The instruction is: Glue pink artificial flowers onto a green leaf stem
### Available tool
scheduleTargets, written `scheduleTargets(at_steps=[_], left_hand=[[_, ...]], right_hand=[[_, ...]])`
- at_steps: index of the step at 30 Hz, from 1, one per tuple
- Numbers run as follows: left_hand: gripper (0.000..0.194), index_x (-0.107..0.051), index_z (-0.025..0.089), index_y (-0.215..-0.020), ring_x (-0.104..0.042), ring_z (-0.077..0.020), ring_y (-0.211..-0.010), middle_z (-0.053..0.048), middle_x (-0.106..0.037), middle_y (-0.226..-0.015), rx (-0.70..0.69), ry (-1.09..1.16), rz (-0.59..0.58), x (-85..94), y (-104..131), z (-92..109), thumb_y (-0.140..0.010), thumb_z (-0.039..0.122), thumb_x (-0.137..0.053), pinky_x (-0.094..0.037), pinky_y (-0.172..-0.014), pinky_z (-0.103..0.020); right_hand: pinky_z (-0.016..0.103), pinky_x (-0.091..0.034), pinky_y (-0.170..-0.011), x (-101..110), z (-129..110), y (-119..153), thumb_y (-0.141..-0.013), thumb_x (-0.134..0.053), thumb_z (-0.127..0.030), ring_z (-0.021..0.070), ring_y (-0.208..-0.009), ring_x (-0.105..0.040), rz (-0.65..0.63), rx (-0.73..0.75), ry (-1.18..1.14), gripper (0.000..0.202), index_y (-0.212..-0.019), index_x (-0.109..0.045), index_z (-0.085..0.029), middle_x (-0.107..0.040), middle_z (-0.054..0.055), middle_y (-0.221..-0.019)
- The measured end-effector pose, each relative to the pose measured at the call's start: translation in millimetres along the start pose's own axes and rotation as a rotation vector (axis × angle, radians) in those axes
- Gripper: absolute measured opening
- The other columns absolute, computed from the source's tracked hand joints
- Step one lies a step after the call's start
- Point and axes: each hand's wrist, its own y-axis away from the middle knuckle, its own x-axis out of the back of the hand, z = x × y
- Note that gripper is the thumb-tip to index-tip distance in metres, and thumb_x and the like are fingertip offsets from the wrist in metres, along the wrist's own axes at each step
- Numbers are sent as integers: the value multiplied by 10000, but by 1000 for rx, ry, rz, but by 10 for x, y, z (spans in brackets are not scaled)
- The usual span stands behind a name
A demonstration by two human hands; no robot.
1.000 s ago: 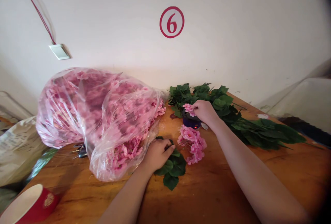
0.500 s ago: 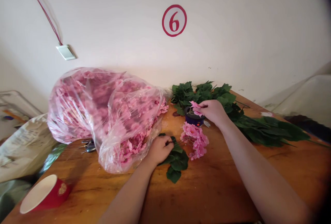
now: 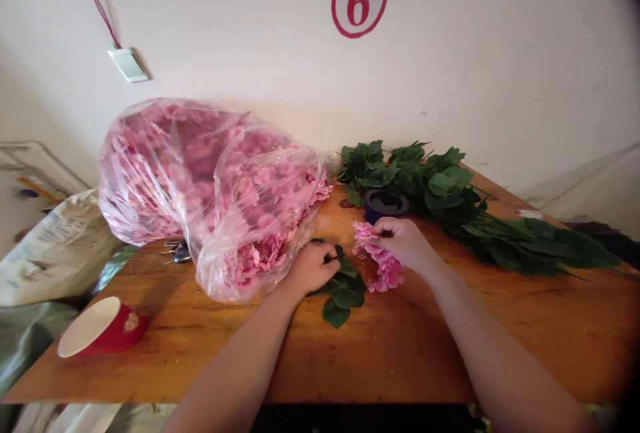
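On the wooden table point(image 3: 400, 353), the left hand point(image 3: 311, 266) closes its fingers on the stem of a leafy green sprig point(image 3: 343, 289), just right of the clear bag of pink blossoms point(image 3: 210, 186). The right hand point(image 3: 405, 243) pinches a pink flower point(image 3: 364, 231) at the top of the pink cluster point(image 3: 383, 269). A dark blue pot point(image 3: 385, 203) stands just beyond, against the pile of green leaves point(image 3: 450, 199), and a red cup point(image 3: 103, 326) lies far left.

Metal tools point(image 3: 176, 253) lie mostly hidden beneath the plastic bag of pink blossoms point(image 3: 210, 186); type indeterminate. Left hand point(image 3: 313, 267) conceals the leafy stem's point(image 3: 343, 289) upper end. Right hand point(image 3: 403, 243) covers part of the pink flower cluster point(image 3: 380, 263). Dark cup point(image 3: 385, 203) contents unreadable. Both forearms cut off at bottom edge.
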Motion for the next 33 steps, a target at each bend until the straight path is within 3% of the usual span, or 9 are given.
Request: scheduleTargets(at_steps=[18, 21, 25, 28, 33], left_hand=[[86, -591, 183, -689, -536, -150, -686, -8, -595, -680, -19, -10, -34, 13, -24, 26, -738, 154, -526, -388, -671, -261], [98, -606, 178, -704, -543, -151, -692, -15, -607, -695, -36, -13, -34, 10, -31, 19, -749, 156, -522, -395, -690, -267], [114, -640, 174, -727, -556, -156, -717, -23, -628, -719, -32, 25, -58, 20, -37, 8, -764, 162, -534, -404, -711, -272], [122, -671, 175, -743, -573, -156, -756, -23, -652, -761, -29, 111, -82, 27, -40, -17, -775, 173, -553, -416, -733, -266], [118, -714, 176, -792, -608, -151, -772, -17, -687, -784, 7, 233, -106, 11, -50, -85, -776, 206, -601, -442, -758, -261]], right_hand=[[280, -452, -694, -101, 122, -11, -705, -671, -289, 182, -738, -620, -1, 22, -6, 104, -682, -643, -192, -669, 11, -758], [279, -476, -727, -101, 59, 44, -735, -638, -303, 187, -814, -636, -98, 12, -70, 128, -805, -623, -197, -683, 24, -876], [268, -483, -724, -106, -42, 110, -692, -682, -263, 190, -838, -629, -218, 80, 80, 386, -1062, -581, -215, -670, 34, -977], [255, -480, -677, -168, -33, 106, -715, -651, -222, 185, -783, -632, -195, 105, 169, 293, -1006, -613, -212, -672, 44, -947], [246, -465, -580, -249, 57, 81, -735, -611, -176, 160, -639, -625, -225, 99, 113, 125, -843, -665, -210, -680, 23, -816]])
